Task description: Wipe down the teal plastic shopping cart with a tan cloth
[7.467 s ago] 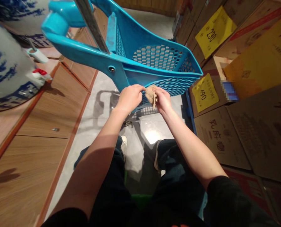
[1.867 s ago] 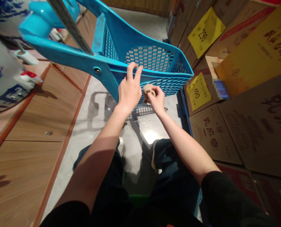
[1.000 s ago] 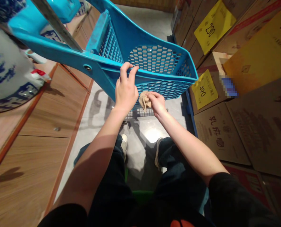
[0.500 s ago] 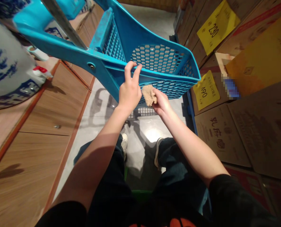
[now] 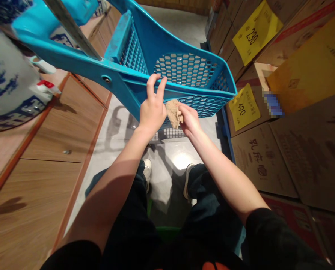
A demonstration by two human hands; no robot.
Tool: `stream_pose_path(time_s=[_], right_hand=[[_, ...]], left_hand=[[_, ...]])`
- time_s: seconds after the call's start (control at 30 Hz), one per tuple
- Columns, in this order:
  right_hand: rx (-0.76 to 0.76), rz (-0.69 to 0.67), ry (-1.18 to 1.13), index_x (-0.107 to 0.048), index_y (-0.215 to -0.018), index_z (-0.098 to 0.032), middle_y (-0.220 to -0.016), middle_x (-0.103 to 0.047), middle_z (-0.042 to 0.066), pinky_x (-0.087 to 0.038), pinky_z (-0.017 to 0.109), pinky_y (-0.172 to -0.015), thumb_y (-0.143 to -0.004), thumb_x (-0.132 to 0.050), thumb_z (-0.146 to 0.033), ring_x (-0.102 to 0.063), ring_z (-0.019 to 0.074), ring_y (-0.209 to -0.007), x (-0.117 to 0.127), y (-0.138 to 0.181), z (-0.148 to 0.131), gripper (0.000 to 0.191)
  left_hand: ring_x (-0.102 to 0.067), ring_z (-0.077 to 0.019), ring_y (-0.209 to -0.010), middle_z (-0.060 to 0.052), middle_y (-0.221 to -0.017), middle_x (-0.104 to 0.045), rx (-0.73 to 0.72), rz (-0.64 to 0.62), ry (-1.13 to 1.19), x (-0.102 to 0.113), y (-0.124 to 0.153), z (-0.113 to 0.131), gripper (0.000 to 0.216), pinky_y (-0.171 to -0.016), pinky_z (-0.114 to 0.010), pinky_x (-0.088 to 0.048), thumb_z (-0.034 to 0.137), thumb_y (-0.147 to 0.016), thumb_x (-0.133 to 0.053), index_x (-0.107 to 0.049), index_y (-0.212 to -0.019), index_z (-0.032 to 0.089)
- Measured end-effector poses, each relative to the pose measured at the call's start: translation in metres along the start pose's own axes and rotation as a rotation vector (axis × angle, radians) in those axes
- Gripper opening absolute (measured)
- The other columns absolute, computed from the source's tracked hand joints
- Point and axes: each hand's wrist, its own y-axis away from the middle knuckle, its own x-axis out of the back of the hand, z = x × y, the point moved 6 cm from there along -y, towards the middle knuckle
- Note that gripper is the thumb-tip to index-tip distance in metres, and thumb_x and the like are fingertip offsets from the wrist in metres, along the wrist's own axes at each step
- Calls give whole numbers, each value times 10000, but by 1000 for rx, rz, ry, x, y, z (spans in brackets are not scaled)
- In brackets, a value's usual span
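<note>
A bright blue plastic shopping cart basket [image 5: 184,69] with honeycomb mesh walls tilts in front of me. My left hand [image 5: 153,107] grips its near rim, fingers hooked over the top edge. Just to the right, my right hand [image 5: 188,119] is closed on a crumpled tan cloth [image 5: 173,112], pressed against the basket's near outer wall below the rim. My legs and shoes [image 5: 167,176] stand on the glossy grey floor below.
Wooden cabinets [image 5: 57,127] run along the left, with a large blue-and-white ceramic jar [image 5: 6,90] and its tap on top. Stacked cardboard boxes [image 5: 291,150] with yellow price tags [image 5: 244,107] line the right. A metal cart bar [image 5: 71,28] crosses the upper left.
Since 7.5 s ago my left hand let go of the cloth and took the basket rim. In the last second the right hand shifted the cloth slightly along the basket wall.
</note>
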Motion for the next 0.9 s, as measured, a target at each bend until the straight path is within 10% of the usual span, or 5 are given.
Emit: stream_pose_path(time_s=[0.63, 0.9], right_hand=[[649, -25, 766, -791, -1342, -229, -974, -626, 43, -590, 381, -1024, -1038, -578, -276, -658, 221, -959, -8, 10, -22, 374], [496, -247, 1340, -788, -1238, -228, -1114, -641, 93, -574, 314, -857, -1036, -552, -181, -647, 213, -837, -23, 34, 9, 314]], left_hand=[[-682, -256, -1432, -98, -1774, -462, -59, 56, -68, 3, -1, 0, 837, -936, -325, -705, 53, -967, -430, -357, -1753, 332], [-779, -228, -1181, -88, -1785, -450, -48, 31, -54, 2, -1, -2, 880, -869, -324, -699, 15, -937, -434, -371, -1755, 332]])
